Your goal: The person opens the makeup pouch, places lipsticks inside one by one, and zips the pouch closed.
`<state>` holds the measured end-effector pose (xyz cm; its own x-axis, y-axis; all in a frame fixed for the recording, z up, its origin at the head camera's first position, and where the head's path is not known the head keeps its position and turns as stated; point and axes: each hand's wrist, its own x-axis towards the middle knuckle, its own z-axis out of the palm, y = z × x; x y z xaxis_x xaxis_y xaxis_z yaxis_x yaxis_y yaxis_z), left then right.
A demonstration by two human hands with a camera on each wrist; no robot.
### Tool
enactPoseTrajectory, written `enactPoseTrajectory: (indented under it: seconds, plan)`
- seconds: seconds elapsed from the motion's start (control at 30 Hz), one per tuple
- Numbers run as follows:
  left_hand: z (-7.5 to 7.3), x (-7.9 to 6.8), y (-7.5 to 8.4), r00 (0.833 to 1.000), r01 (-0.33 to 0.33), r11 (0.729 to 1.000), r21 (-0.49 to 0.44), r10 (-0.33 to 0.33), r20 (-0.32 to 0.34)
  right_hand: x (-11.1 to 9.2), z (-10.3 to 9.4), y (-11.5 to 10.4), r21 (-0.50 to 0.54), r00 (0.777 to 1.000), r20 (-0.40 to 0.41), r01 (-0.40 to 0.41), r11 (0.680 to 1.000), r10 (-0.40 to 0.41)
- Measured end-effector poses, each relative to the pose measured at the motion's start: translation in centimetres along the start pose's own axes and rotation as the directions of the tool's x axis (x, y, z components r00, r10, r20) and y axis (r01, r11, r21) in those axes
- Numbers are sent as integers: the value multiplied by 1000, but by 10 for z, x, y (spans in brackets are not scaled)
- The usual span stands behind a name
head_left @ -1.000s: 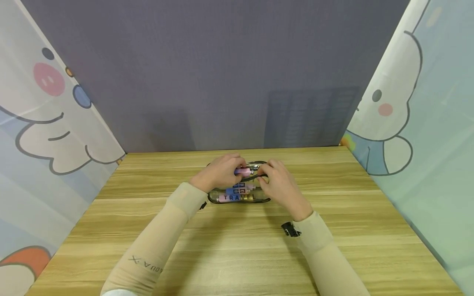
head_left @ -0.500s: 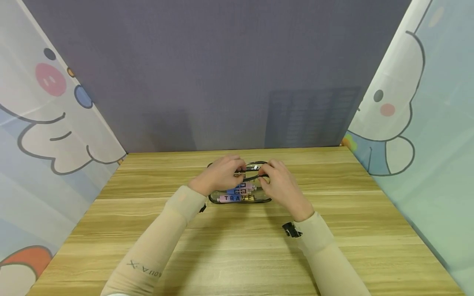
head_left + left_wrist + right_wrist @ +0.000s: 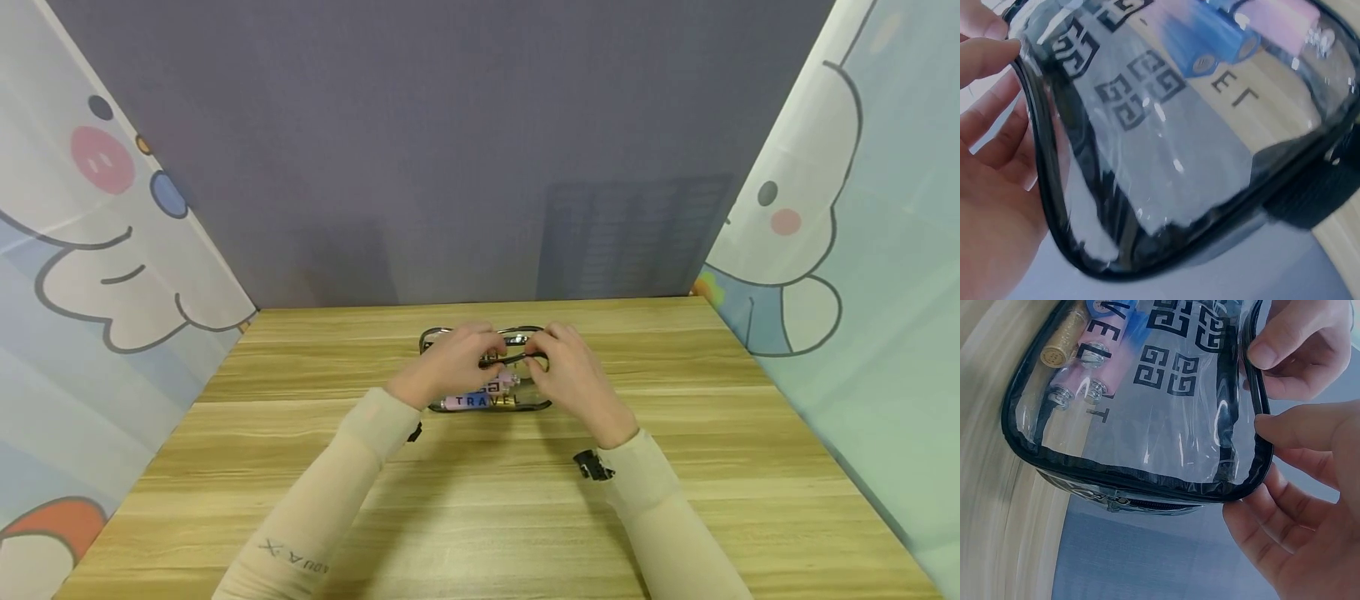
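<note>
A clear pouch (image 3: 534, 398) with black piping and "TRAVEL" lettering lies toward the back of the table. My left hand (image 3: 450, 360) pinches its black upper edge between thumb and fingers. A short way to the right, my right hand (image 3: 573, 377) pinches the same edge. Inside, pink-and-blue tubes (image 3: 1096, 381) with shiny ends and a gold-capped tube (image 3: 1063, 347) show through the plastic. The right wrist view also has a zipper (image 3: 1147, 504) along the pouch's side. A black fabric tab (image 3: 1319, 181) sticks out at the pouch's side in the left wrist view.
The wooden table (image 3: 480, 517) extends in front of the pouch and to both sides. A grey panel (image 3: 465, 150) stands behind it. Cartoon-printed curtains (image 3: 847, 400) flank the table left and right.
A second ago my left hand held a pink-and-blue tube at the pouch's opening; that hand has let it go. It has shifted slightly right and now pinches the edge. My right hand stays nearly still.
</note>
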<state>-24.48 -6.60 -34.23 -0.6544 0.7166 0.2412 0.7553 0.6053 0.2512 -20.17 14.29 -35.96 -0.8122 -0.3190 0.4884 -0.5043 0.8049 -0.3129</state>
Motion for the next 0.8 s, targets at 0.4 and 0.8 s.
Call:
enactPoseTrajectory:
  seconds: [0.4,0.8]
  plan:
    - [17,-3,2,991,-34,999,30,38,-127,-1,-1,1,-1,1000,-6,11,1000,-11]
    - [20,-2,5,979,-54,992,118,76,-189,1,-16,14,102,999,23,-44,994,41]
